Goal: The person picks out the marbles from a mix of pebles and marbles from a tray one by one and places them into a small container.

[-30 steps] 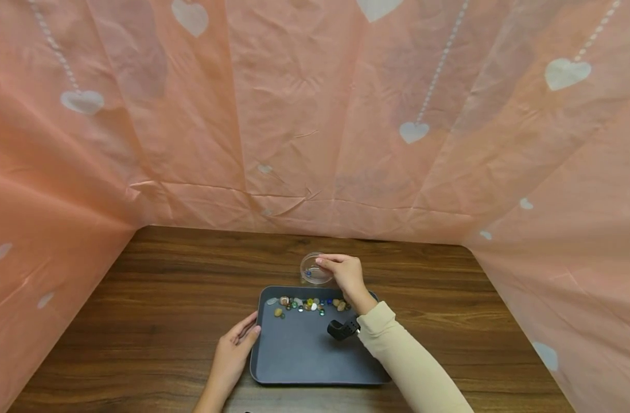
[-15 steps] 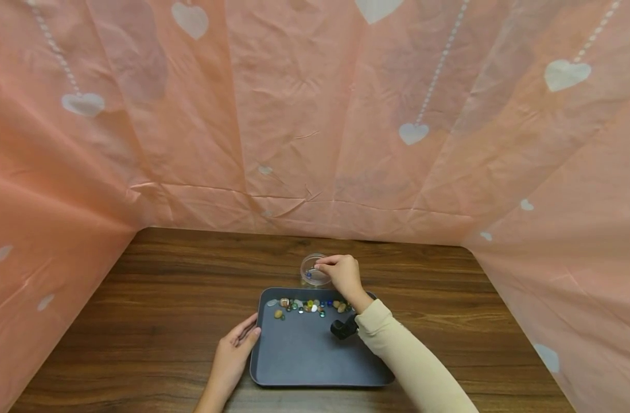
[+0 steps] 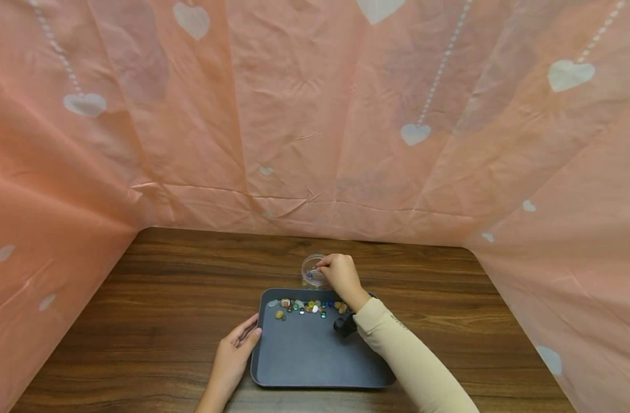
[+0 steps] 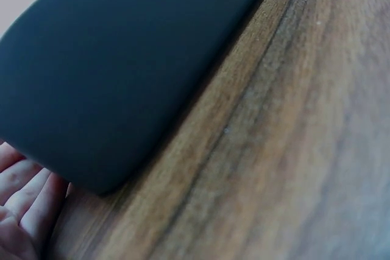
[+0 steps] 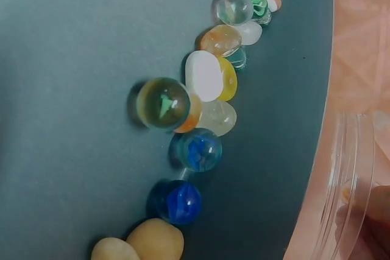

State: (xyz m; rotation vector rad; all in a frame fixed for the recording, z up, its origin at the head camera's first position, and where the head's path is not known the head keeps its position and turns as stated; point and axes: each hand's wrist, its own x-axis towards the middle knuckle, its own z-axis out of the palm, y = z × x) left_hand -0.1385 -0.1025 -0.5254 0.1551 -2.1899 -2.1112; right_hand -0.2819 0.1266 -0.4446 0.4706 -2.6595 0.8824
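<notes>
A dark grey tray (image 3: pixel 315 355) lies on the wooden table, with a row of glass marbles and smooth pebbles (image 3: pixel 307 306) along its far edge. A small clear round container (image 3: pixel 311 268) stands just behind the tray. My right hand (image 3: pixel 337 272) hovers at the container's rim with its fingertips bunched over the opening; what they pinch, if anything, is hidden. In the right wrist view a fingertip (image 5: pixel 365 223) shows through the clear container (image 5: pixel 347 175), beside a green-yellow marble (image 5: pixel 163 103) and a blue marble (image 5: pixel 196 149). My left hand (image 3: pixel 236 347) rests with straight fingers against the tray's left edge (image 4: pixel 109 175).
Pink plastic sheeting with white hearts (image 3: pixel 315 115) walls the table in at the back and on both sides. Bare wooden tabletop (image 3: pixel 165 287) spreads left and right of the tray. A black camera (image 3: pixel 344 325) sits on the right wrist.
My right hand has sunk a little toward the container and its fingers have curled in tighter. The left hand and the tray have stayed put.
</notes>
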